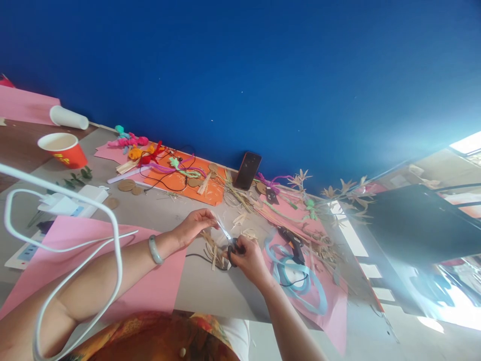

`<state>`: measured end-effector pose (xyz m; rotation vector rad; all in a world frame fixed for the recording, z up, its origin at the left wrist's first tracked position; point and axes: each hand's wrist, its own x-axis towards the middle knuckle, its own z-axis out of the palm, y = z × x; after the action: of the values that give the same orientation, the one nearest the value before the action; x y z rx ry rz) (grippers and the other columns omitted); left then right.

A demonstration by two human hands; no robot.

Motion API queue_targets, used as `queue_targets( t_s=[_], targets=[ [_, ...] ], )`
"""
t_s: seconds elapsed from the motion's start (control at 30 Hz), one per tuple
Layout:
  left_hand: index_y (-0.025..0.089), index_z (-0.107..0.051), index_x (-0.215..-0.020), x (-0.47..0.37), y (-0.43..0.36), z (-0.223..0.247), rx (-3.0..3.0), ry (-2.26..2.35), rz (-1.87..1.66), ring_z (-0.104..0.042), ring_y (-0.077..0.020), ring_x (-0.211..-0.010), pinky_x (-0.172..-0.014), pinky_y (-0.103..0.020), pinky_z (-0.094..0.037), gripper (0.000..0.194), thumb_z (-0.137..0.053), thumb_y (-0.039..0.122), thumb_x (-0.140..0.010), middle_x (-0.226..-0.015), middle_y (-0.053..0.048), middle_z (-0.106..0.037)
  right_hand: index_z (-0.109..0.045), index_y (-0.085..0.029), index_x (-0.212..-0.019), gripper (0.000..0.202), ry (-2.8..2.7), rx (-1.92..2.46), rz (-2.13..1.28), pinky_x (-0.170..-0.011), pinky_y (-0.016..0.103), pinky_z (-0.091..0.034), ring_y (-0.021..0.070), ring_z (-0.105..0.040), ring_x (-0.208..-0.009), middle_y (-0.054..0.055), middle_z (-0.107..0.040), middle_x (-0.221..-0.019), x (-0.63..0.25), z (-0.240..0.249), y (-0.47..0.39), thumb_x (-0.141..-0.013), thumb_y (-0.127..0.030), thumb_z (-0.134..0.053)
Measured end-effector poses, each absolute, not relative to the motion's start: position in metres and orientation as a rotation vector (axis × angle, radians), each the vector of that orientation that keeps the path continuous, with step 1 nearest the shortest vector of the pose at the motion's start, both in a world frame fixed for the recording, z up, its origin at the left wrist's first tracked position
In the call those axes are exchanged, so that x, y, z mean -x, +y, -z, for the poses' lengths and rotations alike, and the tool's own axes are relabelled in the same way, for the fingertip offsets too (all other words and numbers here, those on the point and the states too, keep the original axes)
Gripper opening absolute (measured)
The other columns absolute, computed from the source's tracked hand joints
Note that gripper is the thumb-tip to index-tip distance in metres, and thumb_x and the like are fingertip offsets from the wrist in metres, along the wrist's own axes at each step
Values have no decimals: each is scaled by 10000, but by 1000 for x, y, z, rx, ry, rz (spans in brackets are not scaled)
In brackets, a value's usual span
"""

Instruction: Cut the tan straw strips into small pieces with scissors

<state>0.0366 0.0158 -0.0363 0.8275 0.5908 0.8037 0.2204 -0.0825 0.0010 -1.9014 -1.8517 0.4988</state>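
Note:
Black-handled scissors (225, 231) are in my right hand (251, 258), with fingers through and around the handles and the blades pointing up and to the left. My left hand (195, 225), with a jade-coloured bangle at the wrist, is pinched closed right by the blade tips. Whatever lies between its fingertips is too small to make out. Dry, straw-coloured husk strips (214, 253) lie on the table under and between both hands. A thin black cord (205, 256) runs beside them.
Pink sheets (158, 281) cover parts of the grey table. A phone (248, 170) leans against the blue wall. A glue gun (293, 244) and blue ribbon (319, 291) lie right. A paper cup (71, 153), power strip (22, 255) and white cable (117, 250) are left.

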Motion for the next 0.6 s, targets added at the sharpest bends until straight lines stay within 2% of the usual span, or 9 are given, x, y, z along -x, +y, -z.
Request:
queue_targets(
  t_s=[0.1,0.3,0.43,0.6],
  targets=[
    [144,-608,-734,-36,16,35,-866,603,-821,-653,-153,-724,-704,-265,-472,185,-734,275,-695,-730,-42,-704,-321,-216,-548,348,-1816,1908,-528,-541,243,-268,116,-322,-570,-56,-379,-508,-224,2,-82,-683,-304,-630],
    [145,-609,-749,-34,14,31,-892,644,-789,-644,-152,-705,-609,-232,-447,208,-723,315,-710,-757,-59,-709,-298,-220,-592,393,-1660,1880,-687,-496,229,-241,95,-286,-538,-68,-332,-536,-230,-1,-83,-729,-413,-612],
    [149,-596,-755,-33,13,31,-880,654,-780,-643,-157,-689,-576,-230,-438,212,-717,318,-716,-754,-65,-707,-301,-223,-612,368,-1628,1870,-731,-488,220,-251,92,-294,-540,-72,-322,-554,-228,-10,-84,-712,-389,-614],
    [150,-602,-725,-33,13,28,-887,645,-796,-653,-168,-746,-650,-250,-456,182,-711,296,-710,-764,-67,-712,-317,-225,-606,350,-1653,1861,-716,-493,221,-263,98,-305,-544,-69,-342,-553,-226,-14,-83,-694,-372,-622]
  ],
)
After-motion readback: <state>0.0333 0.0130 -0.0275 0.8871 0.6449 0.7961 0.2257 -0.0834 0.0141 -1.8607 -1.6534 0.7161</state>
